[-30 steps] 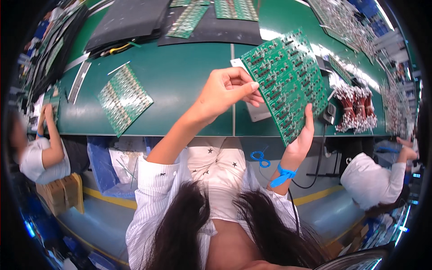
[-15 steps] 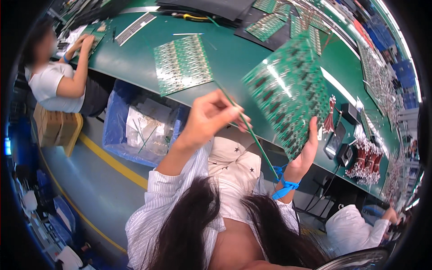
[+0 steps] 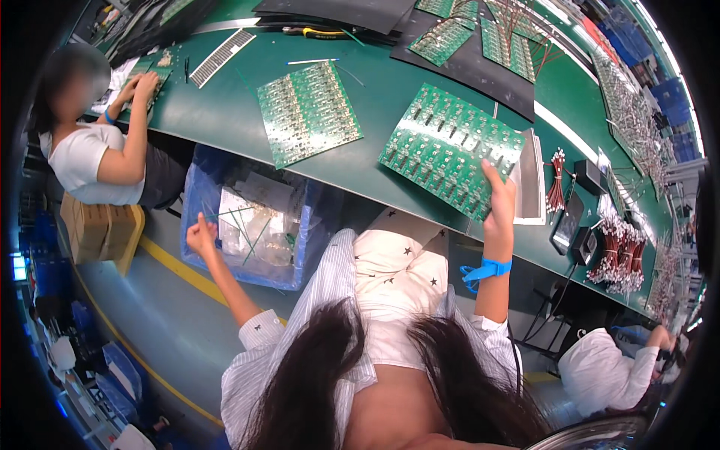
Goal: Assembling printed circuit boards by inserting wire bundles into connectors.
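My left hand (image 3: 202, 237) is over the left edge of a blue-lined bin (image 3: 189, 255), fingers pinched. A thin green strip (image 3: 231, 212) runs from its fingertips across the bin. My right hand (image 3: 501, 201) grips a green circuit board panel (image 3: 442, 150) by its right edge, thumb on the upper face. The panel lies nearly level at the front of the green bench, with rows of small parts showing. A blue wrist strap (image 3: 491, 268) is round my right wrist. A second circuit board panel (image 3: 309, 112) rests on the bench to the left.
Inside the bin are papers and several loose green strips. A pale tray (image 3: 531, 180) sits beside the held panel, with bundled red wires (image 3: 616, 255) farther right. Yellow-handled pliers (image 3: 319, 32) lie at the back. On the left a co-worker (image 3: 97, 146) handles a board.
My left hand has swung left and down from beside the panel to the bin, taking the green strip along. The right hand has lowered the panel from steeply tilted to nearly flat.
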### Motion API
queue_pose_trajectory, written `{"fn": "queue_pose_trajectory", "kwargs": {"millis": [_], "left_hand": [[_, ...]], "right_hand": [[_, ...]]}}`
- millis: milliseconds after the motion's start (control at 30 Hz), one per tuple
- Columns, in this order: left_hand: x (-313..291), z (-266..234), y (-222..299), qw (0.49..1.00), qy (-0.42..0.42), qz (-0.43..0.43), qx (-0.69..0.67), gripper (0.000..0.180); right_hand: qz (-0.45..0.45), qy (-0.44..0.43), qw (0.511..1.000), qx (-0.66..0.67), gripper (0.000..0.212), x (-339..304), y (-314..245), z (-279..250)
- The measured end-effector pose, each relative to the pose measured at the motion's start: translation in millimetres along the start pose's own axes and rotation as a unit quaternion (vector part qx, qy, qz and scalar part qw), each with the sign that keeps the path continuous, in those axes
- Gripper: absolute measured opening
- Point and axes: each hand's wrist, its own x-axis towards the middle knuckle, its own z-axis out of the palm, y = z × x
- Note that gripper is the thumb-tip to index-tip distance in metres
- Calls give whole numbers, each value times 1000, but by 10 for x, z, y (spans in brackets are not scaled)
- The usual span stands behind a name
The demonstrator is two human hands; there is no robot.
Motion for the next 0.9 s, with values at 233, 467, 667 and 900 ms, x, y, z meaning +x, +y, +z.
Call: {"fn": "queue_pose_trajectory", "kwargs": {"millis": [233, 467, 667, 900], "left_hand": [[-1383, 589, 903, 943, -148, 291, 59, 25], [-1827, 1249, 1192, 908, -211, 353, 80, 59], [-1512, 1177, 1407, 906, -348, 19, -239, 50], [-1209, 1339, 1332, 823, -424, -110, -361, 37]], "right_hand": [[42, 6, 998, 45, 27, 315, 167, -130], [-30, 34, 996, -76, 33, 203, 138, -172], [-136, 58, 935, -321, 39, 79, 266, -353], [-90, 38, 953, -287, 41, 134, 212, -309]]}}
